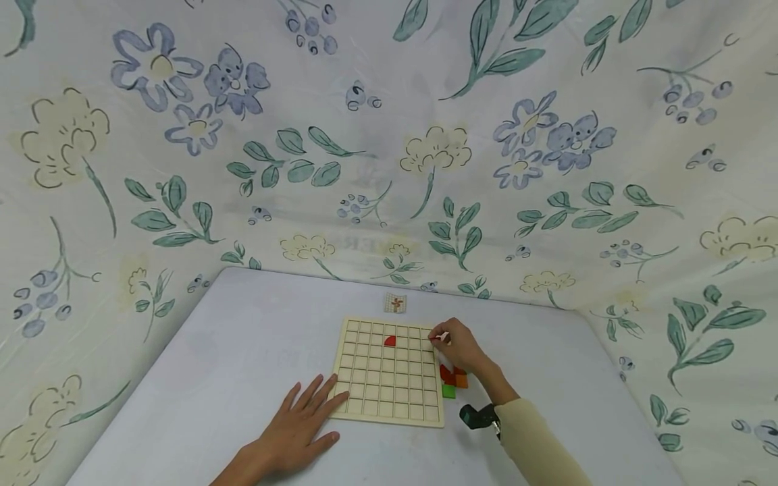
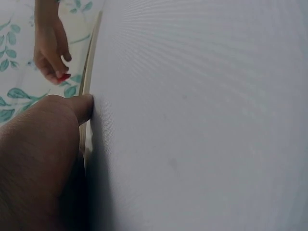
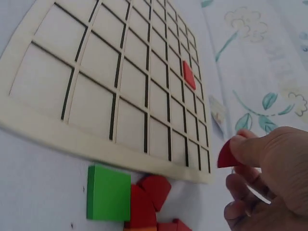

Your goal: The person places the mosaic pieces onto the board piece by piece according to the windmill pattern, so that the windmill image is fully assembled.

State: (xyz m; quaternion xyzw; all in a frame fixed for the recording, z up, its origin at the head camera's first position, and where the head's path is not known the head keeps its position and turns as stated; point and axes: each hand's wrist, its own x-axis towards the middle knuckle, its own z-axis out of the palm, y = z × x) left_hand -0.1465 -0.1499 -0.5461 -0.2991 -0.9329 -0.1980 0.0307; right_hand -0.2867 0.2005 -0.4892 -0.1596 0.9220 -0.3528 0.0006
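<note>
A pale wooden grid board lies on the table. One red quarter-round piece sits in a cell of an upper row, also visible in the right wrist view. My left hand rests with spread fingers on the board's lower left edge. Between thumb and fingers, my right hand pinches another red quarter-round piece, held above the table by the board's upper right corner. Both that hand and its piece show in the left wrist view too. Beside the board's right edge lie a green square block and several red pieces.
Orange pieces lie among the loose blocks. Behind the board is a small card with a red-orange pattern on a grid. A black device is at the right wrist. Floral cloth hangs behind the white table.
</note>
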